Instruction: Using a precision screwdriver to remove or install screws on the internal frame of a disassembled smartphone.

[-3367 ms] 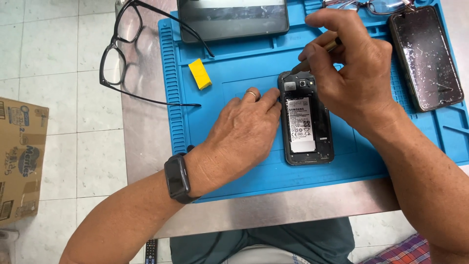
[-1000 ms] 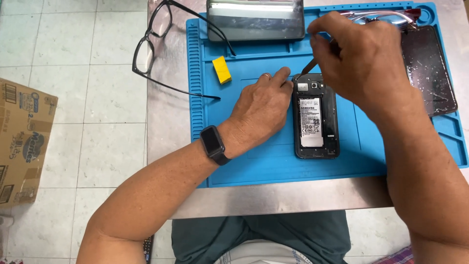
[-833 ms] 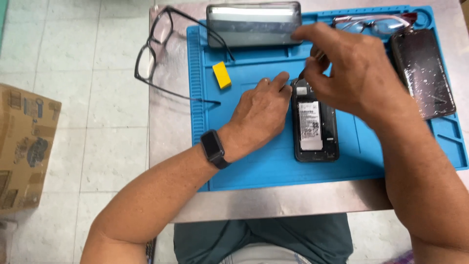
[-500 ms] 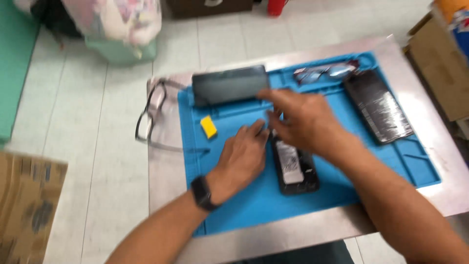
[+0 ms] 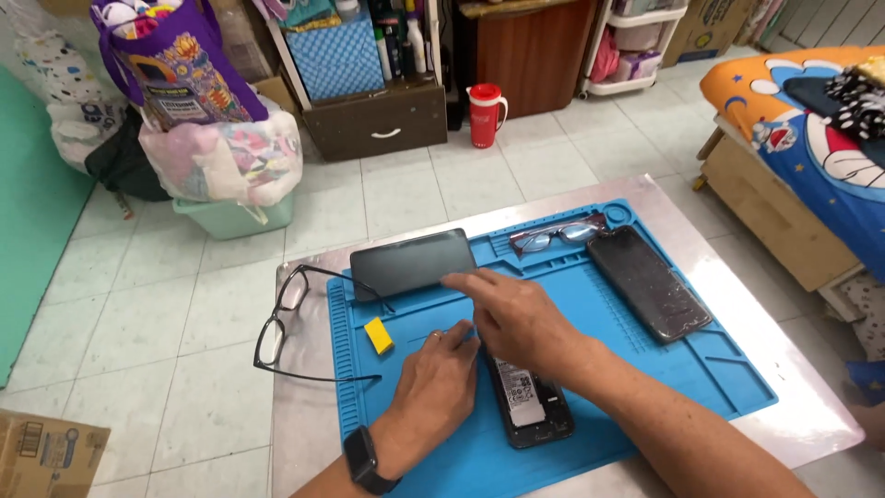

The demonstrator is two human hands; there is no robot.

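Phone [image 5: 528,406], back off, low centre on mat [image 5: 645,387]: left hand [image 5: 438,378] flat beside, pinning; right hand [image 5: 516,318] holds nothing visible — steady frame, pry gently.

Here's the opened phone [image 5: 530,406], a black handset lying flat, back cover off, on the blue work mat [image 5: 645,369] that covers the worktop. Its long side runs roughly away from the viewer, tilted a touch to the left at the far end. A pale, silvery battery with a white label fills the middle of the open shell. The near end shows plainly on the mat's front part; the far end is hidden under the hands.
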